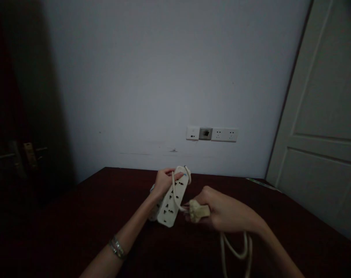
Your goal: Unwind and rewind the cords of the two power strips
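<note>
A left hand (165, 182) grips the far end of a power strip (168, 217) over a dark tabletop (105, 212), while a right hand (221, 206) clasps a plug (199, 211), loops of cord (222, 251) dangling below. The loops could tangle if that hand swings wide, and a hard tug on the length slanting across the strip might wrench it askew.

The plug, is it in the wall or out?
Out: the right hand holds the plug over the table, apart from the wall sockets, whose holes show bare.
</note>
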